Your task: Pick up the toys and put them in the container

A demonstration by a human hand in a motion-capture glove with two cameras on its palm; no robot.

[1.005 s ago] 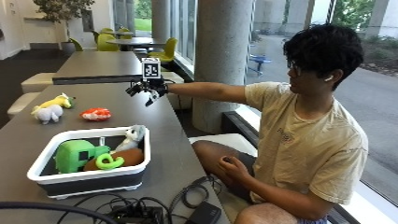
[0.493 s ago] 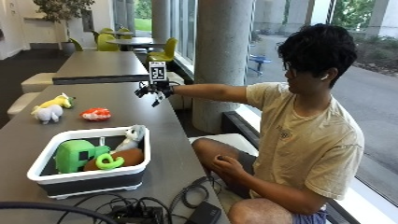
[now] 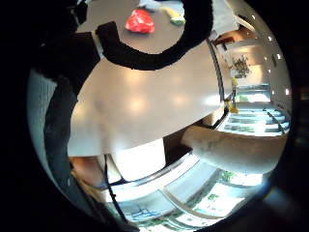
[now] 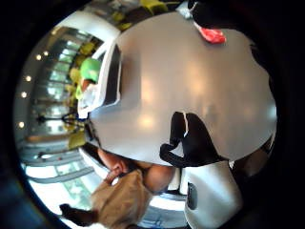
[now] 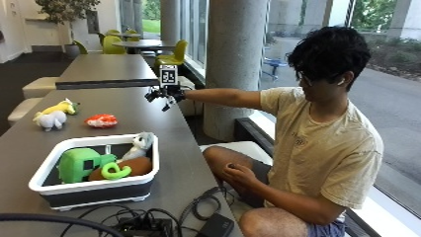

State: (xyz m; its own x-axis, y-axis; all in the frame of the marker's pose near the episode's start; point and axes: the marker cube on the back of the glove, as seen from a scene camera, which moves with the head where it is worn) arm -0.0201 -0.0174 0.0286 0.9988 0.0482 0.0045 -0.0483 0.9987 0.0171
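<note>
A red toy (image 3: pixel 140 21) lies on the grey table (image 3: pixel 145 106), beside what seems a yellow-green toy (image 3: pixel 175 17).

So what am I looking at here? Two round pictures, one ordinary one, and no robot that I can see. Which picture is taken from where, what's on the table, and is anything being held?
There is no robot. A person seated at a grey table wears a black glove on the right hand, which hangs above the table's far end with nothing in its grip.

The ordinary picture comes from a camera beside the table. The two round ones come from cameras on the gloved palm looking down at the tabletop; the black shapes in them are the glove itself.

On the table lie a red toy and a white and yellow plush animal, both still out. Nearer the camera stands a white container already holding a green block toy, a white plush and other toys.
</note>
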